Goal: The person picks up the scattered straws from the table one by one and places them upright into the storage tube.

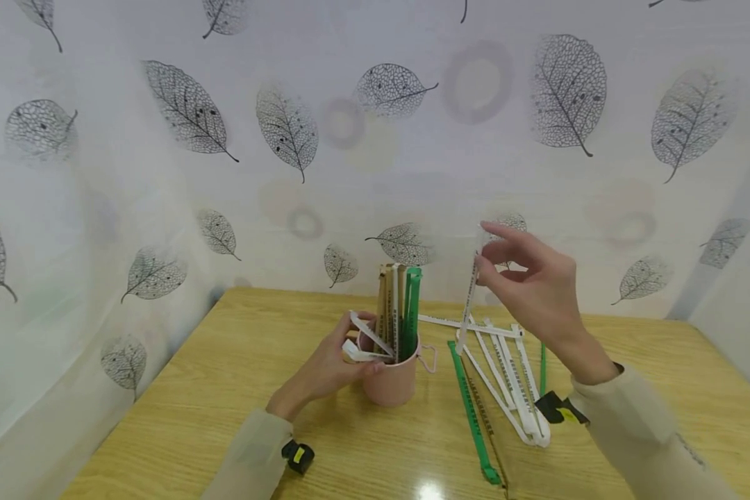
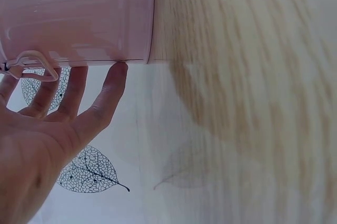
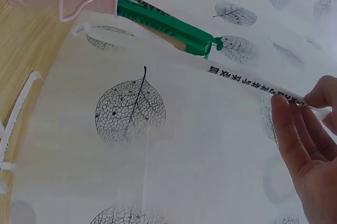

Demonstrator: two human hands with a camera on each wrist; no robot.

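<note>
My left hand (image 1: pixel 331 364) grips the pink mug (image 1: pixel 389 386) at its rim, thumb in front and fingers round the far left side. Upright in the mug stand brown, white and green wrapped straws (image 1: pixel 414 305), while two white ones (image 1: pixel 365 353) lean left against the hand. To the right and higher up, my right hand (image 1: pixel 540 285) pinches the top of a white paper-wrapped straw (image 3: pixel 247 79) between thumb and fingertips. This straw hangs slanted, its lower end overlapping the straws on the table in the head view. Dark printing runs along its wrapper.
Several white wrapped straws (image 1: pixel 506 368) lie in a loose pile on the wooden table (image 1: pixel 181 410), right of the mug. A green straw (image 1: pixel 473 417) and a brown one (image 1: pixel 484 410) lie nearer. Behind the table rises a leaf-patterned backdrop (image 1: pixel 375 187).
</note>
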